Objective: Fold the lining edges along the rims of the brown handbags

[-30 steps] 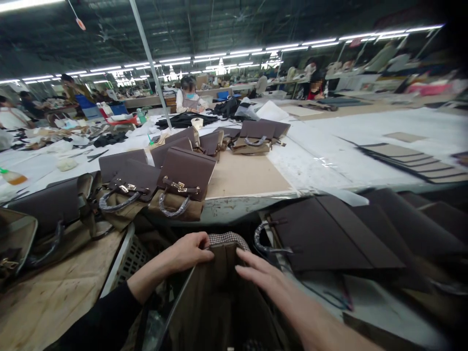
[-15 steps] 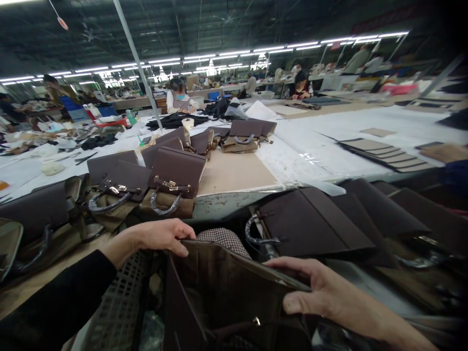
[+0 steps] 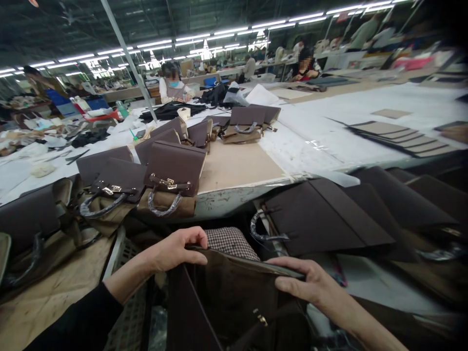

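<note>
A dark brown handbag (image 3: 234, 287) with an olive-brown lining hangs open-mouthed in front of me, its inside facing up. My left hand (image 3: 183, 251) pinches the bag's upper rim near its left corner, thumb inside and fingers over the outer side. Farther right along the same rim, my right hand (image 3: 309, 282) grips the edge between thumb and fingers. A small gold metal fitting (image 3: 262, 320) shows low in the bag. Beyond the rim is checked cloth (image 3: 230, 241) over what looks like my knee. The bag's bottom is out of view.
Several brown handbags (image 3: 173, 168) with plastic-wrapped handles lie on the table at left; more bags (image 3: 321, 219) lie at right. A plastic crate (image 3: 124, 258) stands below my left arm. Flat panels (image 3: 400, 136) are stacked at right. Co-workers (image 3: 173, 85) sit across the table.
Both hands keep hold of the bag's rim. The right hand has shifted slightly left, and the left hand slightly right. The camera view has tilted a little.
</note>
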Action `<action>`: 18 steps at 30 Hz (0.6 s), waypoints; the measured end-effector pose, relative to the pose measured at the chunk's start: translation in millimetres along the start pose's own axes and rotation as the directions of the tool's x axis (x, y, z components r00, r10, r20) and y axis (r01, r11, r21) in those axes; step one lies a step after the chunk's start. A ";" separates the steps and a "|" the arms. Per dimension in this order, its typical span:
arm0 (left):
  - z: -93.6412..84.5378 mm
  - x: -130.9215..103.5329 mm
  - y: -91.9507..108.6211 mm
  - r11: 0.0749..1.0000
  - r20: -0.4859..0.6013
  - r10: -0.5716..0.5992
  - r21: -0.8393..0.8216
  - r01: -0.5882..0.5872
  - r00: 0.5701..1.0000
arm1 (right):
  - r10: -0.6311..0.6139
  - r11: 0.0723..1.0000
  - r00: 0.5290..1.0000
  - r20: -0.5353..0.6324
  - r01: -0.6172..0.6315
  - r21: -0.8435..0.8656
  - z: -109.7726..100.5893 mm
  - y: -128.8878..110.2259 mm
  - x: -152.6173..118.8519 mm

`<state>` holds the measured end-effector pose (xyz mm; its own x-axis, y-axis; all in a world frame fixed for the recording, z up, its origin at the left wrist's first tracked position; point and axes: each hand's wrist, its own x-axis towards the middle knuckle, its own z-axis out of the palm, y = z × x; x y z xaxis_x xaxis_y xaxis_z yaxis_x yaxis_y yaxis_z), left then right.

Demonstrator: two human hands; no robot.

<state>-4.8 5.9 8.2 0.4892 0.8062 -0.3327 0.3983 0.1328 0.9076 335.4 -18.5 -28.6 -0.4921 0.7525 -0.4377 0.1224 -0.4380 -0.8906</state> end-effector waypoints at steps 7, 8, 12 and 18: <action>11.4 3.2 5.5 0.986 -0.177 -0.015 0.159 0.043 0.984 | -0.020 0.998 0.995 -0.100 0.014 -0.060 4.1 -3.3 0.8; 12.8 3.8 6.2 0.982 -0.197 -0.027 0.180 0.064 0.980 | -0.022 0.998 0.995 -0.101 0.016 -0.057 3.8 -3.0 0.4; 16.4 6.0 7.0 0.966 -0.254 -0.069 0.226 0.128 0.965 | -0.017 1.000 0.998 -0.054 0.016 -0.022 0.6 -0.7 -1.4; 17.1 9.2 3.4 0.949 -0.266 -0.072 0.278 0.148 0.961 | -0.023 0.999 0.998 -0.062 0.021 -0.040 -0.9 -2.4 -2.4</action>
<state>14.3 3.9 3.9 0.2349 0.9190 -0.3166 0.6657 0.0853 0.7413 337.0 -18.8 -25.6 -0.4407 0.7914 -0.4237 0.1462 -0.4024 -0.9037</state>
